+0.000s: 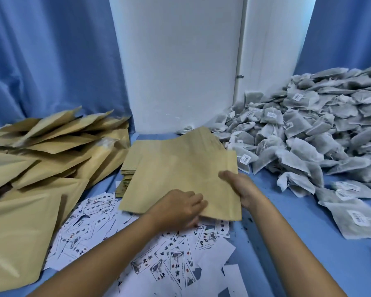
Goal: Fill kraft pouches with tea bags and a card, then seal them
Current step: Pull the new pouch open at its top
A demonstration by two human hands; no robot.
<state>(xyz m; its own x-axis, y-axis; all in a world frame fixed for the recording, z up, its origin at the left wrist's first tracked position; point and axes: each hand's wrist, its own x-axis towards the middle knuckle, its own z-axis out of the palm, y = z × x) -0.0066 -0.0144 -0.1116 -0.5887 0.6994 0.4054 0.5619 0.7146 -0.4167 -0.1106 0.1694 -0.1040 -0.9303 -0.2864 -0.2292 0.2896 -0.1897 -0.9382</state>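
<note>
A: How far along is this batch?

B: Judging by the heap of pouches (51, 151) at the left of the frame, a good many look finished; they lie puffed and tumbled over one another. Whether each is sealed I cannot tell from here.

A: And the one being worked on?

B: A flat pouch (180, 168) sits in the middle of the frame, held over the blue table (308, 243). It looks thin and unfilled, so I'd judge this 1 is only just starting: tea bags, card and seal are all left to do.

A: What are the hands doing?

B: The right hand (240, 187) grips the pouch's right edge, thumb on top. The left hand (180, 207) rests on its lower edge with fingers curled around it, apparently pinching it.

A: Is its mouth open?

B: I cannot tell; nothing shows inside it.

A: Supplies?

B: Plenty. A stack of flat pouches (128, 176) lies just behind and left of the held one, partly covered by it. Printed cards (120, 239) are scattered loose at lower centre, under the forearms. A big mound of tea bags (308, 133) fills the right side, reaching the white wall (176, 61).

A: So lots remains?

B: By the look of those piles, yes.
</note>
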